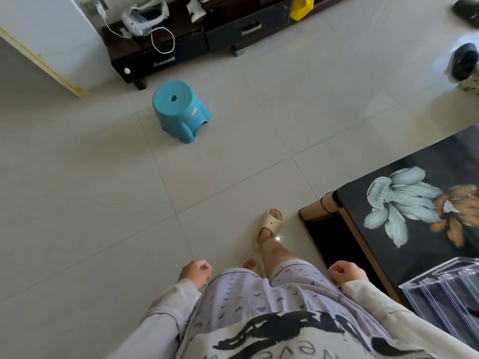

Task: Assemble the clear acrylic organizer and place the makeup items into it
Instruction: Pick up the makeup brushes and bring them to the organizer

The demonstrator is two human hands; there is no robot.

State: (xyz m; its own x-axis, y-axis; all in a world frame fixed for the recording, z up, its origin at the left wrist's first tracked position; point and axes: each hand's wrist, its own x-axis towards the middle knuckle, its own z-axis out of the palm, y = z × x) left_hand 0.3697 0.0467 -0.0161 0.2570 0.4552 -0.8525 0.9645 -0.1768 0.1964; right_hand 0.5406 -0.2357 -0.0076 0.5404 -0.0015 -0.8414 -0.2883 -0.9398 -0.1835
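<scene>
Both fists curled tight and empty: left hand (195, 274), right hand (346, 277) just beside the glossy black floral table (425, 156); boxy clear acrylic organizer (440, 288) on top.

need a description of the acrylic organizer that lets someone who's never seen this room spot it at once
Start at the black glass table on the right of the view, the one with the pale blue flower print. On its near end, against the lower right edge of the picture, sits the clear acrylic organizer. It is the only see-through thing there, a box split by thin upright dividers.
</scene>
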